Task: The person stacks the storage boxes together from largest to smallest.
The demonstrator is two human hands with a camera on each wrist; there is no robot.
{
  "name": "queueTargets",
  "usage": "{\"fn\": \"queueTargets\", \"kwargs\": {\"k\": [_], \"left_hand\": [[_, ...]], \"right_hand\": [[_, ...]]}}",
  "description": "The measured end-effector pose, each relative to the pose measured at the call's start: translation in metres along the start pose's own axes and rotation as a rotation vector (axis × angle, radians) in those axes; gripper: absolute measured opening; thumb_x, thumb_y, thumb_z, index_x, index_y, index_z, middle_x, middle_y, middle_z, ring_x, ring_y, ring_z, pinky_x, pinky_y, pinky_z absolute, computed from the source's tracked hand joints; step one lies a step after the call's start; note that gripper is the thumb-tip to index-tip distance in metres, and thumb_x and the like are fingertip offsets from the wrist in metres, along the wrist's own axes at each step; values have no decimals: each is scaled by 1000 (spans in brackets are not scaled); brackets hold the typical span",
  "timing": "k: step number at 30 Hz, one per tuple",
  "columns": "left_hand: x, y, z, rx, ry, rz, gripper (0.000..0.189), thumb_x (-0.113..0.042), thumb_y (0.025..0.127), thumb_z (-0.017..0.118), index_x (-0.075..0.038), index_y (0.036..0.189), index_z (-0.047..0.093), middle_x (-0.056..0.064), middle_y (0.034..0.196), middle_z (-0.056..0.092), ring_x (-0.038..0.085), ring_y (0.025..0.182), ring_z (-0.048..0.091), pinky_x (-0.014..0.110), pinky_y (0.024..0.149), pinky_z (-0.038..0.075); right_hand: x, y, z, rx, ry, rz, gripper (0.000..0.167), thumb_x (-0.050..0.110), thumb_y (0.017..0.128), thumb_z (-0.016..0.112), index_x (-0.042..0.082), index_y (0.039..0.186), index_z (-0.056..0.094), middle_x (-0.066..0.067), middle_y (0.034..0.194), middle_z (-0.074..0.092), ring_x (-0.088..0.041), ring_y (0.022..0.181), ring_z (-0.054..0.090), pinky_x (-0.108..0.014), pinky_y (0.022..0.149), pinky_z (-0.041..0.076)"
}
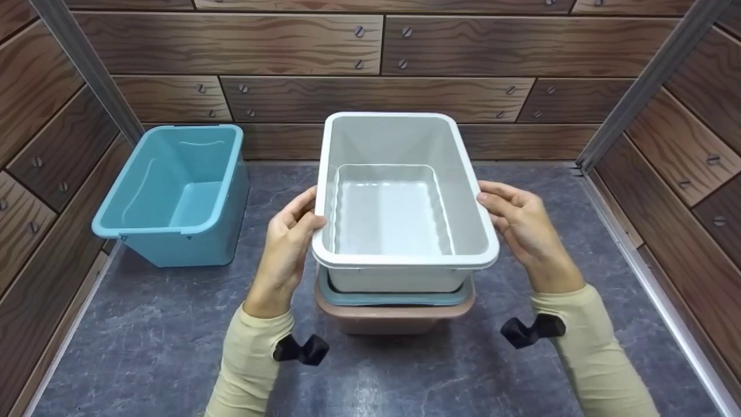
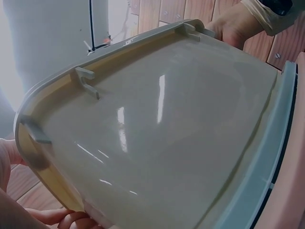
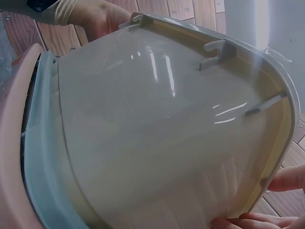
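Okay, white bin (image 1: pixel 385 217) is mid-scene, its lower part down inside the blue-grey bin (image 1: pixel 399 299), which sits in the pinkish-brown bin (image 1: pixel 391 325); can't tell whether the white one's base is resting on anything. My left hand (image 1: pixel 286 249) pinches its left rim, thumb on top, fingers outside; my right hand (image 1: pixel 524 226) pinches the right rim the same way. Opposite grips, probably to keep it balanced and steady, and the rim's overhang likely gives the fingers purchase. Same-looking tapered shapes probably explain why the three fit together. The white bin blocks my view of most of the two below. Farther out, a teal bin (image 1: pixel 194 249) stands upright at far left, well apart from the stack, on the dark grey floor (image 1: pixel 156 341). Wood-plank walls (image 1: pixel 289 43) hem in left, right and far sides, metal posts (image 1: pixel 654 84) at the far corners.
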State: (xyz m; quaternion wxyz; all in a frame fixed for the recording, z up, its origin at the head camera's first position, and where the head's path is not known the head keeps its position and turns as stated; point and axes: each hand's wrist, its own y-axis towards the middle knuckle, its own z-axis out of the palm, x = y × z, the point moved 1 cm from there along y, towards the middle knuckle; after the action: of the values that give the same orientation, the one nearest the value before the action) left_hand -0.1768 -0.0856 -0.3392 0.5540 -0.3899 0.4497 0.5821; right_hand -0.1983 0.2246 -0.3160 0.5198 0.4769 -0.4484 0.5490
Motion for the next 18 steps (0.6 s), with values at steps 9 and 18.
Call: {"fn": "queueTargets", "kwargs": {"k": [9, 18], "left_hand": [[3, 2, -3, -17, 18, 4, 59, 3, 82, 48, 7, 140, 42, 24, 129, 50, 21, 106, 52, 22, 89, 49], [5, 3, -3, -42, 41, -5, 57, 4, 82, 50, 7, 138, 45, 22, 126, 53, 23, 107, 52, 18, 86, 49]], "right_hand": [[-5, 1, 0, 14, -17, 10, 24, 2, 94, 54, -4, 117, 59, 4, 94, 73, -7, 88, 70, -18, 78, 57], [-7, 2, -1, 21, -32, 19, 35, 0, 94, 52, -13, 127, 50, 6, 93, 73, -6, 88, 70, -17, 80, 57]]}}
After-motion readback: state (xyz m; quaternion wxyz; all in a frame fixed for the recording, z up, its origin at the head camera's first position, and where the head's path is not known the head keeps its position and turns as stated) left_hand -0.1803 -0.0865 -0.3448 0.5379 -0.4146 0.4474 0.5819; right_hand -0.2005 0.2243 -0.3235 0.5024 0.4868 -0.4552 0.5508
